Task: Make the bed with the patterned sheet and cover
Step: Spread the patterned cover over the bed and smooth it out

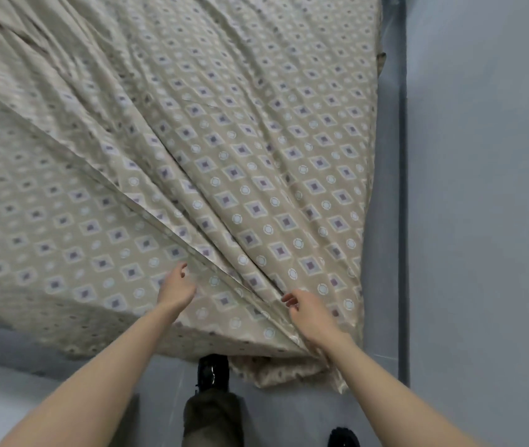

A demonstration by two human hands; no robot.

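Note:
A beige patterned sheet [224, 156] with purple diamonds and white circles covers the bed and fills most of the view. Long diagonal folds run from the upper left down to the near right corner, where a bunch of cloth [289, 369] hangs over the bed's edge toward the floor. My left hand [176, 287] hovers over the sheet near the front edge, fingers relaxed and holding nothing. My right hand [309, 312] lies at the gathered folds near the corner, fingers loosely curled, with no clear grip on the cloth.
A grey floor [482, 221] runs along the right of the bed, with a dark strip [402, 188] beside the bed's right edge. My trouser leg [213, 417] and black shoe [213, 372] stand at the bed's front edge; another shoe [343, 438] is at the bottom.

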